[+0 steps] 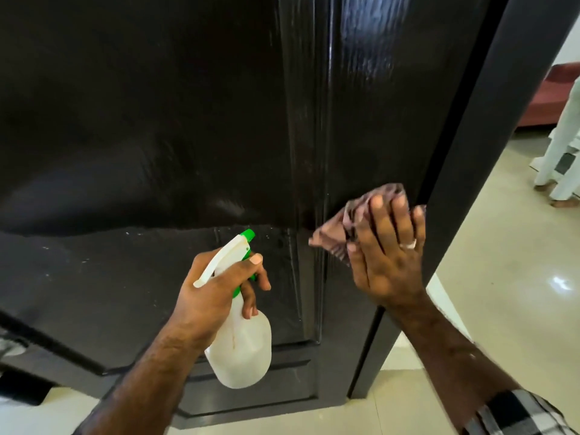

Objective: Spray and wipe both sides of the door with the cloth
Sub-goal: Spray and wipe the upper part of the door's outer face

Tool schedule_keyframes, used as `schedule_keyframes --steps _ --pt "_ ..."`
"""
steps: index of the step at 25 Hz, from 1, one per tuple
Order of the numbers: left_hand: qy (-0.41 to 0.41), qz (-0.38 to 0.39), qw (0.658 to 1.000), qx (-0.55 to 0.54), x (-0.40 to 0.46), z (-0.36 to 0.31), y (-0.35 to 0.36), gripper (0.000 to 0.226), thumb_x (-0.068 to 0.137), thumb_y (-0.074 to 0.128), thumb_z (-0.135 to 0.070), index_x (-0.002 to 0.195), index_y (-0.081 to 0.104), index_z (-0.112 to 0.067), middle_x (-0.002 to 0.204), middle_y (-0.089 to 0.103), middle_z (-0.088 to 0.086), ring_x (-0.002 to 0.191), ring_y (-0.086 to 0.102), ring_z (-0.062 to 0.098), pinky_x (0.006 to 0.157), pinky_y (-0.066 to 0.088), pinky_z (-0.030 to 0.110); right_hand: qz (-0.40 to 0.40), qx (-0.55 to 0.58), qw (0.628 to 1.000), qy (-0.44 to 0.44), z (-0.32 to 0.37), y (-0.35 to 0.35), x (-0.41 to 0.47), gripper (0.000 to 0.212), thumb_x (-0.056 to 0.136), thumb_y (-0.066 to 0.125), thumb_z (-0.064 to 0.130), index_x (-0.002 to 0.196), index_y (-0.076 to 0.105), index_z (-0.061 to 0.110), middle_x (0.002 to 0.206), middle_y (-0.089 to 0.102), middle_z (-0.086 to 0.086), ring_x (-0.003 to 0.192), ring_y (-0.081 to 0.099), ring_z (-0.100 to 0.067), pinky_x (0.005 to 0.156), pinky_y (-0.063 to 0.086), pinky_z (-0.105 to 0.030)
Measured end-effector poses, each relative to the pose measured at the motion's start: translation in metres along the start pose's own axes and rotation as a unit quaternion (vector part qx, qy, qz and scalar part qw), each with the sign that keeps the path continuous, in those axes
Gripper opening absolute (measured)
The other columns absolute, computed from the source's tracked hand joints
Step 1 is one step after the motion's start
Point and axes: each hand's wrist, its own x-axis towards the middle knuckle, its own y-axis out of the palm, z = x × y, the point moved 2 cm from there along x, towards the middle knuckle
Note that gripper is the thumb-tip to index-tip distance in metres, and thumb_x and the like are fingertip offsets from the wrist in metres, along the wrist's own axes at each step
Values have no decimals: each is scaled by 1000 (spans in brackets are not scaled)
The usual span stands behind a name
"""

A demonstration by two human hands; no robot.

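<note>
Two hands are seen in front of a dark brown door (pixel 157 120) that fills most of the head view. The left hand (pixel 219 287) is curled round the neck of a white spray bottle (pixel 241 350), fingers wrapped under the green and white trigger head (pixel 233 255), nozzle pointed at the door's lower panel. The bottle is held upright, tilted slightly, just in front of the door, not touching it as far as can be told.

The right hand (pixel 387 252) is laid flat with fingers straight and close together, pressing a brownish patterned cloth (pixel 342 224) against the door near its right edge. The cloth is bunched under the palm, with corners sticking out left and above the fingertips. A ring (pixel 409 244) is worn on one finger. A checked sleeve (pixel 514 416) is seen on the right forearm.

Wet streaks are visible on the glossy upper right strip of the door. Small white specks are scattered on the lower left panel. Pale floor tiles (pixel 502 277) are seen right of the door edge. White furniture legs (pixel 555 158) and a red seat (pixel 546 102) are seen farther off at right.
</note>
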Motion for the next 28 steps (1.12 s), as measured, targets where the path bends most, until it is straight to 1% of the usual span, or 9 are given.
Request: schedule_keyframes --steps 3,7,9,11,15,19,21,26,28 --pt "-23 -24 999 4 1 9 -3 45 86 70 -41 108 64 -1 88 75 19 51 57 33 67 61 48 -42 34 989 138 47 14 40 59 107 53 30 162 39 12 173 25 -19 160 20 -47 129 11 -65" --pt "-37 -42 998 7 -6 17 -10 48 89 73 -39 116 60 -2 87 75 18 50 58 31 66 60 46 60 3 993 -104 56 16 -27 71 95 72 32 161 48 23 170 41 -3 159 34 -32 129 23 -55" --pt "-42 -65 997 5 -15 19 -17 28 97 73 -31 113 60 -12 85 76 15 52 59 29 66 61 42 71 -34 982 -173 31 7 -40 73 91 75 34 159 51 23 167 47 0 157 39 -28 125 31 -53" --pt "-39 -76 996 14 -24 23 -27 11 100 66 -23 107 62 -15 84 76 13 54 59 29 66 61 38 43 -21 993 -108 30 4 -17 73 93 74 32 160 50 20 171 40 -5 159 33 -33 126 27 -58" --pt "-47 -95 994 24 -37 39 -44 15 101 68 -25 105 63 -11 82 76 13 54 60 29 67 63 37 -15 14 991 129 103 22 36 68 105 58 34 166 36 11 175 20 -17 161 15 -48 129 10 -65" --pt "-66 -93 993 0 -45 46 -50 36 92 74 -36 103 66 -3 83 76 15 54 61 33 72 62 51 102 10 990 -99 90 23 -44 81 96 75 37 166 37 16 177 21 -11 163 24 -34 132 17 -56" --pt "-60 -95 994 -9 -46 48 -54 32 94 74 -33 98 68 -1 82 76 17 53 59 34 69 61 49 98 -39 985 -137 43 12 -58 85 90 79 32 165 41 18 175 29 -7 162 29 -32 131 20 -56" --pt "-72 -78 994 -4 -48 49 -53 39 85 72 -41 104 65 -8 83 76 15 54 60 33 70 62 48 -39 15 979 201 51 18 22 66 107 51 29 165 31 4 169 27 -33 158 22 -53 129 11 -64" --pt "-82 -68 994 11 -47 50 -46 31 87 76 -36 106 63 -15 82 76 14 55 61 29 69 61 45 -9 28 990 136 76 24 16 68 106 56 32 165 34 9 169 30 -29 159 21 -51 129 11 -65"
